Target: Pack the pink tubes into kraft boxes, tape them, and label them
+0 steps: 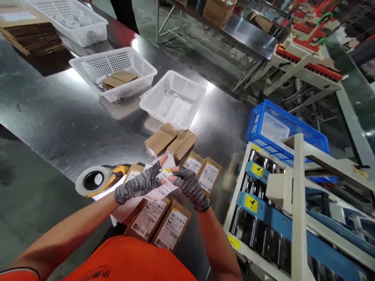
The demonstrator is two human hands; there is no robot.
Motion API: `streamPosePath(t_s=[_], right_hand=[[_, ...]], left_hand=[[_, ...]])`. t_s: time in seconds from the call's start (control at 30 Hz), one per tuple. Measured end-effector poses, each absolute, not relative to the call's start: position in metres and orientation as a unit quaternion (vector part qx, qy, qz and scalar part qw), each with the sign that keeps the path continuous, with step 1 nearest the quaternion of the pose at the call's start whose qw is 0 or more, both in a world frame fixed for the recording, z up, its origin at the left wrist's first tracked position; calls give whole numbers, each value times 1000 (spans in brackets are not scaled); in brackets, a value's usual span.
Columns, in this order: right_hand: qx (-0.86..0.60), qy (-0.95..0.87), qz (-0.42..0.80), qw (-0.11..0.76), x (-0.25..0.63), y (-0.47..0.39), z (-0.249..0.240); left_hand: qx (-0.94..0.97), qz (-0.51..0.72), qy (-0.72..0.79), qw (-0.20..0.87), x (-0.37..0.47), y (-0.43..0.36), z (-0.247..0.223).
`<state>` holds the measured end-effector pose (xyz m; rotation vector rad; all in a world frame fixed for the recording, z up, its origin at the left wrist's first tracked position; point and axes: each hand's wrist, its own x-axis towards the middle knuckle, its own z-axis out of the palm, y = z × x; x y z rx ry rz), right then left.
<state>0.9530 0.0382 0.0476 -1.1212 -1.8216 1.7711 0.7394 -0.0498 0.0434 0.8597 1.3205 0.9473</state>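
Note:
My left hand (142, 181), in a grey fingerless glove, is at the left side of a white printed label (161, 190), thumb and index finger stretched along it. My right hand (190, 185), gloved alike, pinches the label's upper right edge. Below the label lie two labelled cardboard boxes (171, 228), side by side. Two more labelled boxes (208, 175) stand just right of my right hand. Beyond the fingers sit two brown boxes (181, 144) with no label showing. White backing paper partly shows under my left wrist.
A tape roll (83, 181) and a yellow-handled cutter (117, 173) lie left on the steel table (82, 128). Behind are white baskets (146, 104), one holding clear plastic packing, and stacked flat cardboard (32, 37). At right stand a roller conveyor machine (263, 210) and a blue crate (254, 125).

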Motion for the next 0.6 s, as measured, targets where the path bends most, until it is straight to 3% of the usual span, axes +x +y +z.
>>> streamPosePath(t_s=[0.2,0.43,0.6], right_hand=[[-372,-622,673,146,956,58,43],[-478,-676,524,200,945,82,8],[-554,-684,421,219,937,149,-27]], left_hand=[[321,398,551,659,735,-34,42],[261,395,584,659,748,2,19],[233,404,559,686,741,17,-15]])
